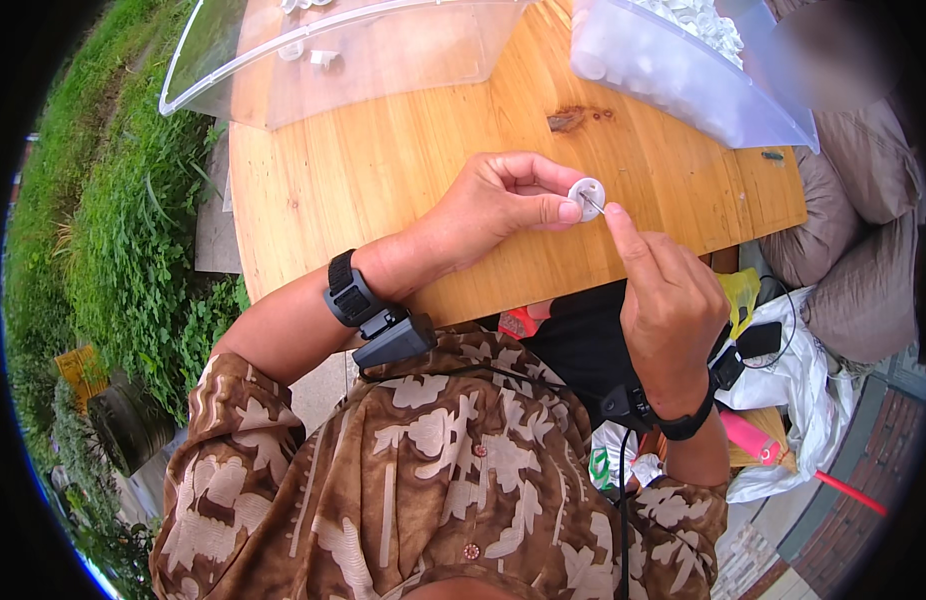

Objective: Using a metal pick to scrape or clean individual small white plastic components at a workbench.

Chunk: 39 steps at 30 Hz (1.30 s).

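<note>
Between the thumb and fingers of my left hand (pixel 498 200) is a small round white plastic cap (pixel 589 185), held over the near part of the wooden table (pixel 383 200). Its hollow side, with openings in it, faces me. A thin metal pin (pixel 595 206) slants from the cap to the index fingertip of my right hand (pixel 673 300). That hand is closed around the pin's near end, and its other fingers curl under, mostly hidden. Whether the pin is a loose part or a tool's tip cannot be made out.
A clear plastic bin (pixel 383 65) with a few white pieces stands at the far left. Another translucent bin (pixel 683 85), heaped with white pieces, is at the far right. Beside the table's right edge are another person's legs (pixel 863 250) and white plastic bags (pixel 823 420).
</note>
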### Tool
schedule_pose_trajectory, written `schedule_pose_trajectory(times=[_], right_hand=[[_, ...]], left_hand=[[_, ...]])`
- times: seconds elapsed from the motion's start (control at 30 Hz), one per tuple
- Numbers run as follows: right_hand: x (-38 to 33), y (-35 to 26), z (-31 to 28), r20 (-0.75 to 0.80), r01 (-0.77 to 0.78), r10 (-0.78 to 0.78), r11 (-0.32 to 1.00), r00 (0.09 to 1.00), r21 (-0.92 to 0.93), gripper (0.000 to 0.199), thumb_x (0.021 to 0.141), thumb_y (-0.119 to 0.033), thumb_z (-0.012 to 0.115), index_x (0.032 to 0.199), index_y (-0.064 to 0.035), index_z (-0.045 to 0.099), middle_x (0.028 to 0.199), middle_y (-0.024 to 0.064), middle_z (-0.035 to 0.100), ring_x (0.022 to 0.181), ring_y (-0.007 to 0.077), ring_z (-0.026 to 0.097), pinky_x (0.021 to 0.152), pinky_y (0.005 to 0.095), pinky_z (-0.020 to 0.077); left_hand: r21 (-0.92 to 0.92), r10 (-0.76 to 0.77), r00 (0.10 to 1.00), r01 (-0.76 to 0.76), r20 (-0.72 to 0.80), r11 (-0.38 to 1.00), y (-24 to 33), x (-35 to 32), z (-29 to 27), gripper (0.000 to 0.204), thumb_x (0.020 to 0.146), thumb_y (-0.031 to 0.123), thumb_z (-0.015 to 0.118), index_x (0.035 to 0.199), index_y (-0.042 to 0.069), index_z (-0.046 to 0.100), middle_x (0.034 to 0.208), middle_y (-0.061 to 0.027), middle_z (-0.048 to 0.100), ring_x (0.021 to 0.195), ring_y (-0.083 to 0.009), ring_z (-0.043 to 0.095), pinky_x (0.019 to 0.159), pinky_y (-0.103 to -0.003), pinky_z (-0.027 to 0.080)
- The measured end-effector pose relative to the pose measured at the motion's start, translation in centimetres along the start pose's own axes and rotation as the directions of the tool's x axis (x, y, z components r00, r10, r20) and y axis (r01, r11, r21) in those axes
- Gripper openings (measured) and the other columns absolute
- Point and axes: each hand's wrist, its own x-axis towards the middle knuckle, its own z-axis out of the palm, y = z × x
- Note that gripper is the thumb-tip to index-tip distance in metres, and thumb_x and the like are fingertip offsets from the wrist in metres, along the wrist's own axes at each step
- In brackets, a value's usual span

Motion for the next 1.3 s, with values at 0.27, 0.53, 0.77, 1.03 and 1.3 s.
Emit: schedule_pose_trajectory(times=[0.27,0.53,0.77,1.03,1.3], right_hand=[[-0.1,0.2,-0.2,-0.01,0.008,-0.008,1.0,1.0,0.02,0.046,0.07,-0.001,0.059,0.114,-0.0117,0.068,0.072,0.0006,0.053,0.06,0.0171,0.054,0.054,0.0311,0.044],[0.0,0.1,-0.3,0.008,0.009,-0.009,1.0,1.0,0.007,0.045,0.07,-0.002,0.059,0.113,-0.0117,0.068,0.071,0.0006,0.052,0.059,0.0166,0.053,0.054,0.031,0.0439],[0.2,0.0,-0.5,0.019,0.038,-0.038,0.999,0.999,-0.021,0.043,0.071,-0.005,0.06,0.113,-0.0118,0.068,0.069,0.0003,0.05,0.058,0.0159,0.053,0.053,0.0303,0.0434],[0.6,-0.6,-1.1,0.053,0.058,-0.053,0.994,0.997,-0.094,0.041,0.071,-0.007,0.061,0.111,-0.0112,0.068,0.067,0.0004,0.046,0.057,0.015,0.05,0.051,0.0295,0.0424],[1.2,-1.0,-1.6,0.097,0.138,-0.12,0.966,0.988,-0.22,0.031,0.072,-0.011,0.062,0.102,-0.0084,0.07,0.065,-0.0009,0.043,0.056,0.013,0.047,0.048,0.0275,0.0399]], left_hand=[[-0.029,-0.009,1.0,0.009,0.0,1.0,0.3,-0.1,0.2,0.024,0.085,0.003,0.068,0.108,-0.002,0.063,0.105,-0.0102,0.067,0.095,-0.0149,0.064,0.087,-0.029,0.054],[-0.009,-0.02,1.0,0.02,-0.005,1.0,0.3,-0.1,0.2,0.024,0.086,0.002,0.067,0.108,-0.002,0.063,0.105,-0.0105,0.067,0.094,-0.0152,0.065,0.087,-0.029,0.054],[0.003,-0.024,1.0,0.024,-0.007,1.0,0.3,-0.1,0.2,0.023,0.085,0.002,0.067,0.107,-0.002,0.063,0.104,-0.0103,0.067,0.094,-0.0149,0.065,0.087,-0.029,0.054],[0.034,0.01,1.0,-0.01,0.001,0.999,0.3,-0.2,0.2,0.021,0.085,0.003,0.068,0.106,-0.001,0.064,0.104,-0.0095,0.068,0.094,-0.0134,0.064,0.088,-0.028,0.052],[0.149,0.036,0.999,-0.037,0.014,0.988,0.2,0.0,0.2,0.02,0.084,0.001,0.069,0.104,-0.001,0.065,0.105,-0.0085,0.068,0.095,-0.0126,0.065,0.089,-0.027,0.051]])
